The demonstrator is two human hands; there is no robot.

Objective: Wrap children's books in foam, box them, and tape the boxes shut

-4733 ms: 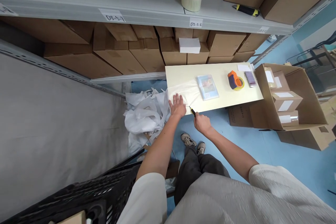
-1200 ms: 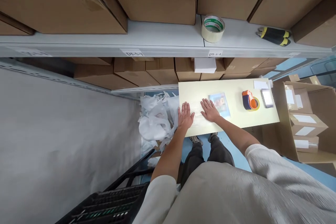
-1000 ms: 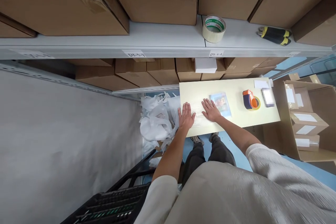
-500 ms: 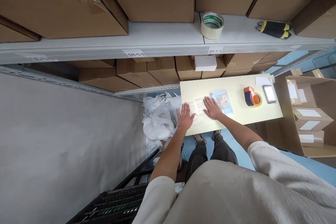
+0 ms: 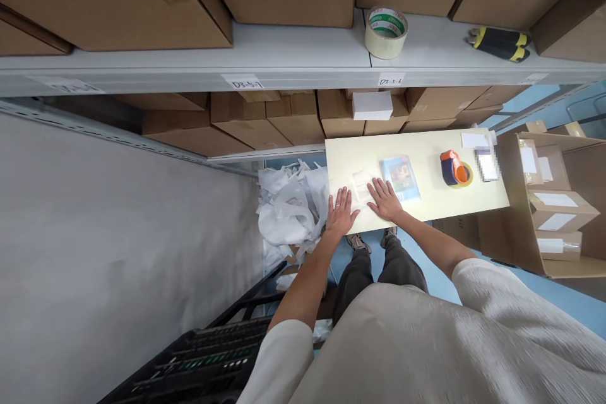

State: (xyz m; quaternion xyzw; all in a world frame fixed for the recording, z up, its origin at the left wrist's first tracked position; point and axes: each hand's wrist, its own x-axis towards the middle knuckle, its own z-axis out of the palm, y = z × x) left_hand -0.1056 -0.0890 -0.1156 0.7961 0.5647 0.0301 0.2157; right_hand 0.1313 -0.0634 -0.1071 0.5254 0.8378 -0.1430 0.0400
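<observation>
My left hand [image 5: 340,212] lies flat with fingers spread near the left end of a pale yellow tabletop [image 5: 435,202]. Palm down, my right hand [image 5: 384,200] rests a little to the right of it, fingers also spread. Between and under the hands is a thin, see-through packet [image 5: 362,185], hard to make out against the pale surface. A flat, clear-wrapped item with a colourful picture [image 5: 400,175] lies just beyond my right hand. Farther right stands an orange and dark blue tape dispenser [image 5: 453,168] with a roll of yellowish tape.
White plastic bags [image 5: 288,214] are heaped left of the table. An open carton [image 5: 534,227] with small labelled boxes stands at the right. Behind, a grey shelf [image 5: 303,50] holds cartons, a tape roll [image 5: 386,33] and a black-and-yellow tool [image 5: 502,43]. A black crate [image 5: 199,360] is at lower left.
My left hand has slid slightly right and toward my body. My right hand has shifted only a little, still flat on the table. The view has tilted slightly.
</observation>
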